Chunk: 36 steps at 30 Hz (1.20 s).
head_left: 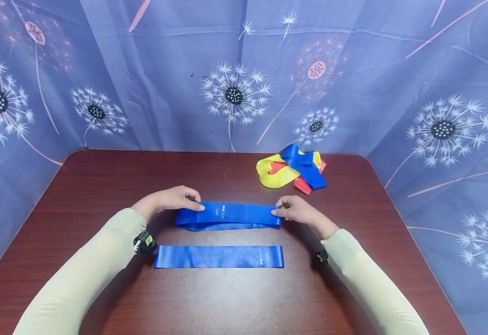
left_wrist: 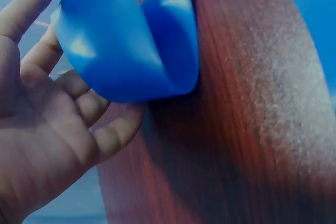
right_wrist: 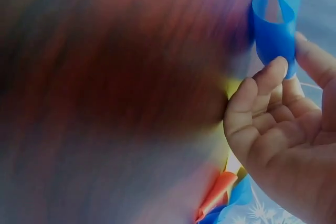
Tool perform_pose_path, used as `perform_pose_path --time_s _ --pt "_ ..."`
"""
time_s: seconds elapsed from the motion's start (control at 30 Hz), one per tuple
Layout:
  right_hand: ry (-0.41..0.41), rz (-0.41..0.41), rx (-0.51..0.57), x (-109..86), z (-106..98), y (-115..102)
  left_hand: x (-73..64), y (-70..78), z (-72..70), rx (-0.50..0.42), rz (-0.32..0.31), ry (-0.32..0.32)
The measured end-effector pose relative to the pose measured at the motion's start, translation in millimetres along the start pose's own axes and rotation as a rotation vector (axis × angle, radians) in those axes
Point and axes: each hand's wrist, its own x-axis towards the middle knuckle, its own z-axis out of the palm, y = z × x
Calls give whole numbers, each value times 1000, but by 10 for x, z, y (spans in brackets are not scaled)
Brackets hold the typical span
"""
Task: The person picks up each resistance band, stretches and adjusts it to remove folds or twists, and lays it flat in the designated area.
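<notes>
Worktop (head_left: 227, 300) of dark reddish-brown wood grain with rounded far corners fills the lower and middle part of the head view, a pale glare near its bottom centre. Blue-violet fabric (head_left: 164, 79) printed with white and pink dandelions hangs behind it and along both sides. At the frame's centre, a person's left hand (head_left: 172, 198) and right hand (head_left: 300, 210) pinch opposite ends of a blue band (head_left: 248, 214), stretched sideways and marked "Light" beside a row of dots. Just below it lies a second blue band (head_left: 210, 257), flat, its print near the right end. Toward the upper right, a loose pile (head_left: 277, 177) mixes yellow, red and blue bands. Both arms wear pale sleeves (head_left: 80, 274), with a dark device (head_left: 145, 243) at the left wrist.

The left wrist view reveals what the head view hides: the held band is a loop, its two layers bowing apart at the end, with the palm and spread fingers beside it. The right wrist view shows the loop's gap at upper right, the right palm, and part of the pile at lower centre, blurred.
</notes>
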Motion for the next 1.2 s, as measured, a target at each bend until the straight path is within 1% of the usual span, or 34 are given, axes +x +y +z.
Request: perform_pose_path --time_s 0.1,0.23,0.3,0.33,0.43,0.5,0.57,0.63,0.73,0.83,0.9,0.97,1.07,1.13,1.2 --pt "-34 -15 -53 11 -7 -8 -9 14 6 43 51 64" --pt "-87 -19 -139 26 -28 -14 -50 27 -27 68 105 122" --pt "-117 -25 -168 27 -47 -17 -74 43 -55 43 119 142" --pt "-132 -26 -177 25 -59 -18 -85 50 -72 23 114 150" --pt "-177 -45 -179 16 -98 -31 -123 69 -126 -76 88 161" --pt "-215 -67 -167 14 -120 -45 -142 79 -164 -171 52 167" --pt "-264 -93 -154 17 -137 -62 -164 97 -204 -282 36 175" --pt "-324 -116 -145 22 -145 -80 -172 112 -245 -389 40 191" --pt "-410 -151 -146 29 -150 -90 -175 126 -304 -545 78 217" --pt "-466 -171 -149 24 -163 -79 -190 107 -349 -645 103 247" --pt "-486 -182 -138 17 -177 -59 -211 73 -366 -674 95 269" --pt "-504 -191 -113 9 -195 -38 -236 18 -369 -674 75 283" --pt "-499 -190 -65 -7 -240 -5 -259 -113 -346 -609 29 284" --pt "-460 -170 -29 -20 -276 8 -281 -208 -316 -549 1 271" --pt "-401 -138 19 -33 -306 13 -302 -287 -274 -479 -26 246"
